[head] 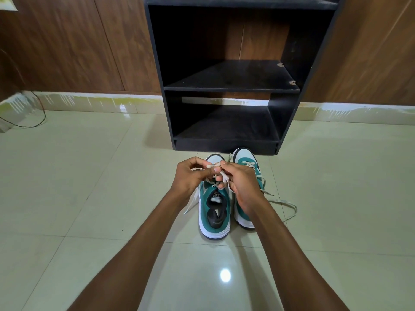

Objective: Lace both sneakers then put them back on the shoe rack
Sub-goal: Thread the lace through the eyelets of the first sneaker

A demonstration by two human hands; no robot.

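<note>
Head view: left hand [190, 176] and right hand [240, 182], each grip pinched on lace [222, 173] above left sneaker [213, 212], tensioning knot; right sneaker [244, 162] laces loose; rack [226, 88] close ahead.

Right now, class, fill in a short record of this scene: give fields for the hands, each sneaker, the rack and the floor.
left hand: pinching the lace of the left sneaker
right hand: gripping the same lace
right sneaker: on the floor, laces loose and trailing to the right
shoe rack: black, shelves bare
floor: glossy pale tiles
</note>
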